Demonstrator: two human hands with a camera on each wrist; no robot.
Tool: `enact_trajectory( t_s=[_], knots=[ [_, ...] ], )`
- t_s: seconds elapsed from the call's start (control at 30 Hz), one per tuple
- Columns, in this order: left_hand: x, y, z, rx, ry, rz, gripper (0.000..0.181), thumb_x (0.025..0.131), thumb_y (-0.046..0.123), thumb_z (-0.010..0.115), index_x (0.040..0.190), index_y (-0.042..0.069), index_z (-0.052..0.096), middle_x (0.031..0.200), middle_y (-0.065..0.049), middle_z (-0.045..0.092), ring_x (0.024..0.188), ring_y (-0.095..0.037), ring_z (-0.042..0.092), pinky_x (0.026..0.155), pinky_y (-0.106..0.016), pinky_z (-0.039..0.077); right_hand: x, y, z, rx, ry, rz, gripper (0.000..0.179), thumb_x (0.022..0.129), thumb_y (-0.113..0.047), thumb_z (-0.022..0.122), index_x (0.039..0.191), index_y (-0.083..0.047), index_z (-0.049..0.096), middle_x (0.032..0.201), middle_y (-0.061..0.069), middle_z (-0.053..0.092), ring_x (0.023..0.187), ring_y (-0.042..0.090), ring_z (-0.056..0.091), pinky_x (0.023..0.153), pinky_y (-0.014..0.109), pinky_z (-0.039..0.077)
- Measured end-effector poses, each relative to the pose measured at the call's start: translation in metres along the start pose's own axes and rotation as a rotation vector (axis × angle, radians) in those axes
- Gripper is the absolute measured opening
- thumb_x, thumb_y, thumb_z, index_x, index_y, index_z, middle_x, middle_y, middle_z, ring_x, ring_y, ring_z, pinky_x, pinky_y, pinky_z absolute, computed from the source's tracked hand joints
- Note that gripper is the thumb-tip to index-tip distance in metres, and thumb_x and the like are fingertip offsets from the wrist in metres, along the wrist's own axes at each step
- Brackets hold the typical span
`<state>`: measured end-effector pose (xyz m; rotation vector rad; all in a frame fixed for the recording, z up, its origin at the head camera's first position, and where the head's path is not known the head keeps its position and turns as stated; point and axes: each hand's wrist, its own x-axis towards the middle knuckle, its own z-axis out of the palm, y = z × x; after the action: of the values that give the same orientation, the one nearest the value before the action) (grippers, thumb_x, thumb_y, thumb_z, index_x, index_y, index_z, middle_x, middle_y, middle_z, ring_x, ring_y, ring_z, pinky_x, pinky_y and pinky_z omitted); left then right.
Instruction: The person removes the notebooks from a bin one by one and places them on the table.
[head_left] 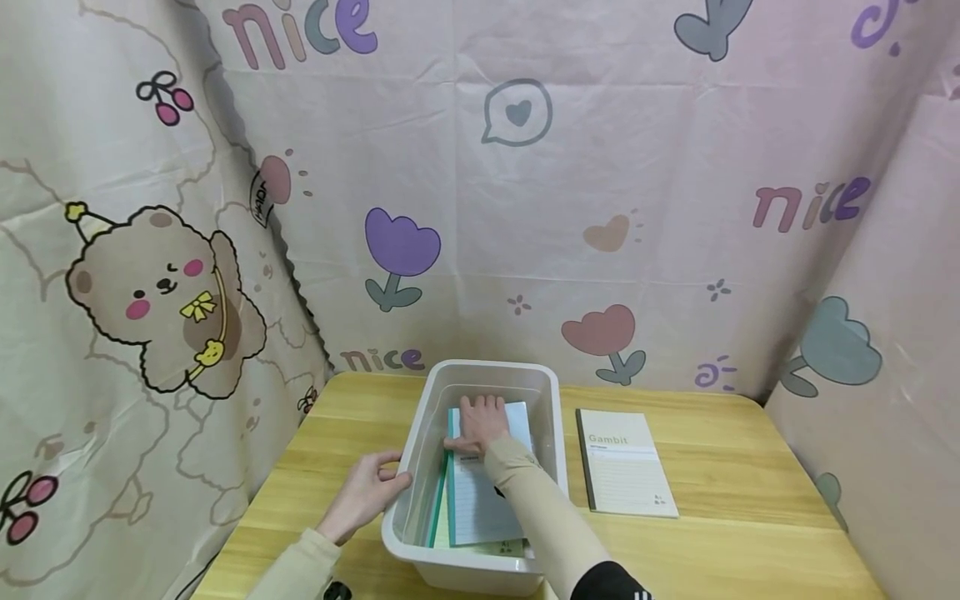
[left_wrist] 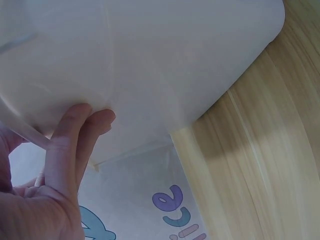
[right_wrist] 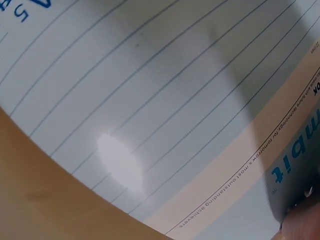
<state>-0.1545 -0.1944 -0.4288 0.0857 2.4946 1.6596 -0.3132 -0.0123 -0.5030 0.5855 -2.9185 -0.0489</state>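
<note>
A white plastic bin stands on the wooden table. My left hand grips its left rim; in the left wrist view the fingers lie against the bin's outer wall. Inside the bin, my right hand rests with fingers spread on the upper part of a light blue notebook. Lined rows and "Gambit" lettering show on that notebook's cover in the right wrist view. Under it lies a pale green notebook, mostly hidden.
A white Gambit notebook with a dark spine lies flat on the table, right of the bin. Printed cloth hangs behind the table and along both sides.
</note>
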Motion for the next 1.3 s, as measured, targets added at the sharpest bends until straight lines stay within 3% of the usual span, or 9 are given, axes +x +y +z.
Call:
enact_trajectory(
  t_s=[0.23,0.47,0.67,0.93,1.3],
  knots=[
    [-0.001,0.001,0.001,-0.006,-0.005,0.014,0.052,0.092,0.005,0.059,0.135,-0.021,0.046,0.109,-0.038,0.069,0.091,-0.044,0.074,0.068,-0.04,0.067,-0.001,0.003,-0.013,-0.009,-0.012,0.012,0.074,0.076,-0.078,0.061,0.12,-0.018,0.055,0.113,0.01,0.068,0.105,0.029,0.063,0.088,0.04,0.05],
    [-0.001,0.002,0.0,-0.003,-0.001,0.002,0.053,0.093,0.006,0.059,0.137,-0.02,0.044,0.11,-0.038,0.068,0.092,-0.045,0.074,0.069,-0.04,0.067,0.001,0.002,-0.027,0.007,0.026,-0.022,0.074,0.076,-0.076,0.062,0.12,-0.016,0.057,0.119,0.014,0.068,0.11,0.031,0.062,0.093,0.043,0.05],
    [-0.001,0.002,0.0,0.001,0.001,0.0,0.053,0.093,0.006,0.059,0.137,-0.02,0.045,0.11,-0.038,0.069,0.091,-0.044,0.074,0.069,-0.041,0.067,0.004,-0.001,-0.037,-0.034,0.052,-0.043,0.073,0.078,-0.076,0.059,0.121,-0.017,0.057,0.112,0.01,0.069,0.104,0.029,0.062,0.089,0.04,0.05],
    [0.0,0.003,0.0,0.016,0.008,-0.01,0.052,0.093,0.006,0.059,0.136,-0.021,0.045,0.11,-0.038,0.068,0.091,-0.042,0.075,0.069,-0.042,0.067,0.007,-0.004,-0.056,-0.047,0.069,-0.063,0.067,0.079,-0.078,0.057,0.108,-0.017,0.054,0.098,0.007,0.066,0.091,0.025,0.06,0.08,0.036,0.048],
    [-0.001,0.003,0.0,0.013,0.003,0.0,0.05,0.093,0.005,0.058,0.135,-0.021,0.046,0.11,-0.038,0.068,0.091,-0.043,0.075,0.069,-0.042,0.067,0.005,-0.001,-0.088,0.018,0.058,-0.047,0.076,0.08,-0.074,0.06,0.127,-0.015,0.055,0.12,0.014,0.068,0.11,0.03,0.062,0.094,0.042,0.051]
  ],
)
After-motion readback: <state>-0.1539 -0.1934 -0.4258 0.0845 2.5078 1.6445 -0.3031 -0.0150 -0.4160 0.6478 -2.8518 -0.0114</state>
